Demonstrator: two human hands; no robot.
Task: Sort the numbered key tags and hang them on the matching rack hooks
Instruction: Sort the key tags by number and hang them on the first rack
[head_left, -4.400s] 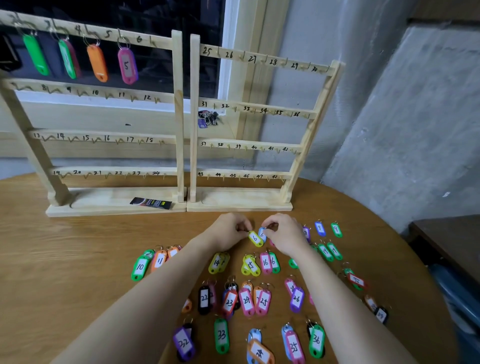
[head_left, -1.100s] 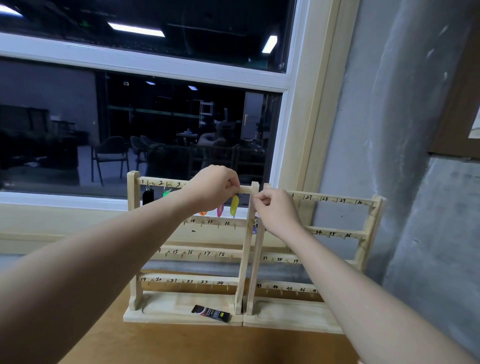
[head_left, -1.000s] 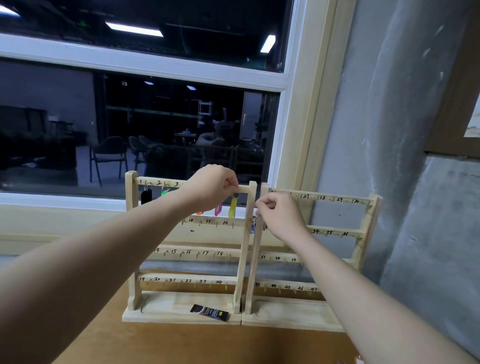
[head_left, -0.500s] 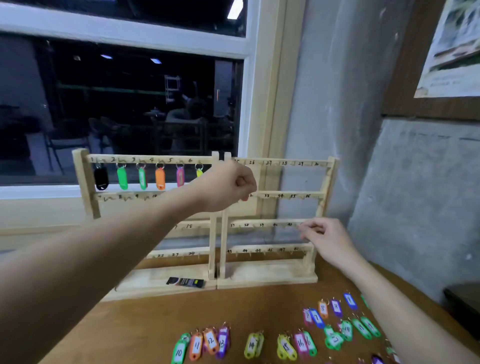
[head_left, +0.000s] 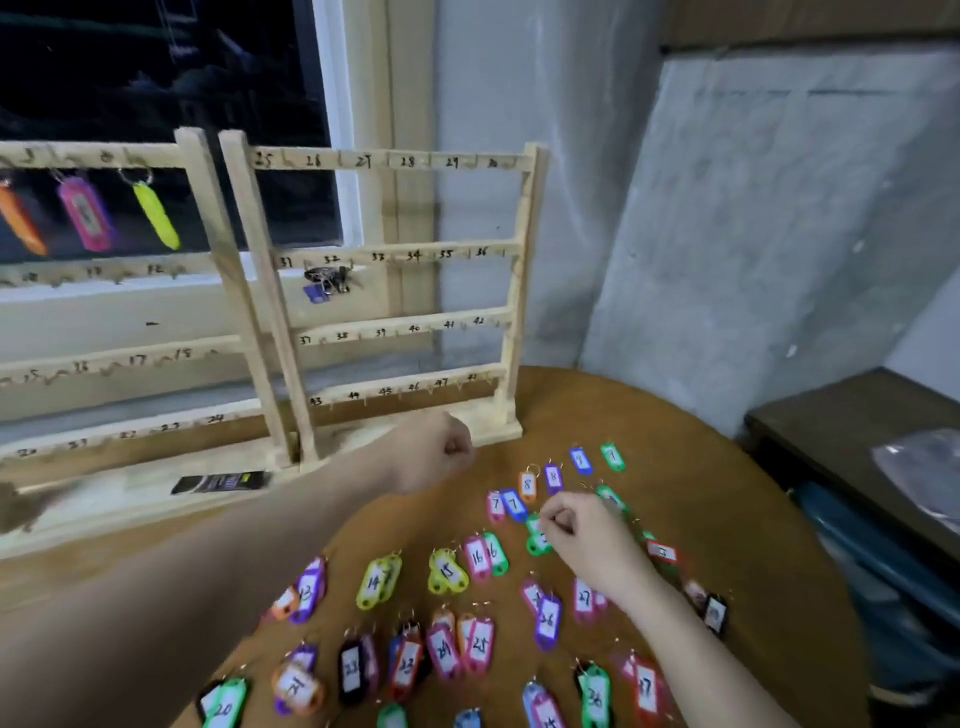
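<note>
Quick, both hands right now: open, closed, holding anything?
Left hand: closed fist above the round wooden table, nothing visible in it.
Right hand: fingers curled over the green plastic key tag; grip unclear.

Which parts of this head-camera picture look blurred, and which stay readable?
Head view: the left wooden rack and left hand are smeared by motion blur; the right wooden rack's numbers and the pink tag marked 16 stay readable; the dark window shows faint reflections.

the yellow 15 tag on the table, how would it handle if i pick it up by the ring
The yellow 15 tag looks like thin, small plastic, so probably light and stiff. Held by its ring, it would likely dangle and swing, as the yellow tag on the rack hangs. It overlaps another yellow tag, which may drag along.
</note>
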